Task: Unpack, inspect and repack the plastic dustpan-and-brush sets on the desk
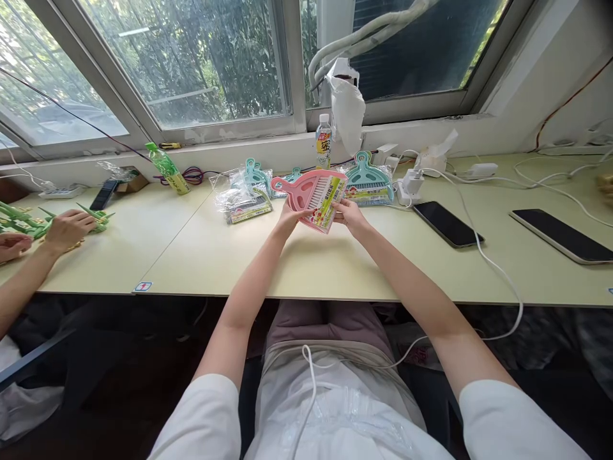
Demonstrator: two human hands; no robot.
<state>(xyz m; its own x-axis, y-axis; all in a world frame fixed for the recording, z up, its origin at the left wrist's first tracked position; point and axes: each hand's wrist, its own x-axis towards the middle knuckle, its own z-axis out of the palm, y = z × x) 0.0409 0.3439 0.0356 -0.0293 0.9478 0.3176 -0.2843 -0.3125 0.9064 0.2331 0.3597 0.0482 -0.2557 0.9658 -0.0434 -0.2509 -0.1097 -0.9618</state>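
Note:
A pink dustpan and brush set [311, 191] with a yellow-green label is held up above the table, its handle pointing left. My left hand [289, 220] grips its lower left edge. On the right side, my right hand [350, 216] holds the edge beside the label. Behind it to the right stands a teal dustpan set [368, 182] in clear plastic. Another teal set [253, 171] lies to the left, behind a clear-wrapped package [248, 207] with a similar label.
At the far left, another person's hands [69, 229] handle green stems. A green bottle [167, 167] and a clear bottle [323, 142] stand near the window. Two dark devices, a phone [447, 223] and a tablet [565, 235], lie right, with a white cable [495, 265] crossing the table edge.

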